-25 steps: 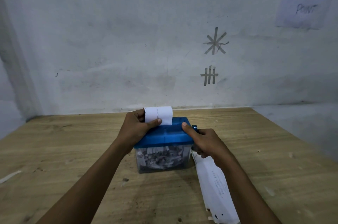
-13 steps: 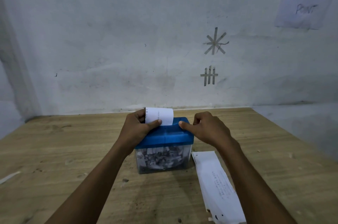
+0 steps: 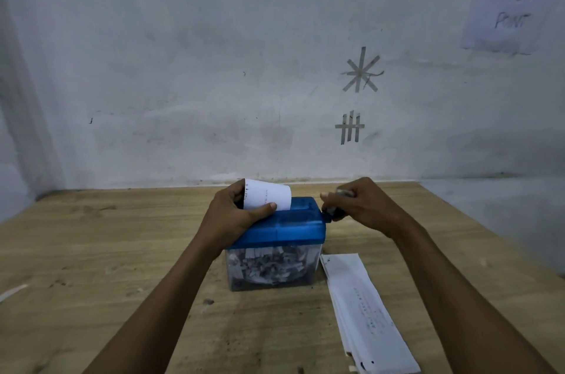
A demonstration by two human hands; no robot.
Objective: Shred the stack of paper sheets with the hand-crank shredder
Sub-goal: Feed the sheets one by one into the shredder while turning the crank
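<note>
A small shredder (image 3: 284, 225) with a blue top and a clear bin full of paper strips stands on the wooden table (image 3: 107, 251). A white paper sheet (image 3: 267, 194) sticks up from its slot. My left hand (image 3: 235, 214) pinches that sheet, thumb in front, and rests against the blue top. My right hand (image 3: 363, 205) grips the crank handle (image 3: 331, 210) on the shredder's right side, raised at the top of its turn. A stack of narrow paper sheets (image 3: 363, 312) lies flat on the table to the right of the shredder.
A grey wall (image 3: 214, 68) stands close behind the table, with tape marks and a paper note (image 3: 507, 6) at the upper right. A loose paper strip (image 3: 12, 292) lies near the table's left edge. The table's right edge runs diagonally at the right.
My right hand has swung the crank from low beside the shredder up to the top right. The sheet in the slot stands slightly lower. My left hand has stayed in place.
</note>
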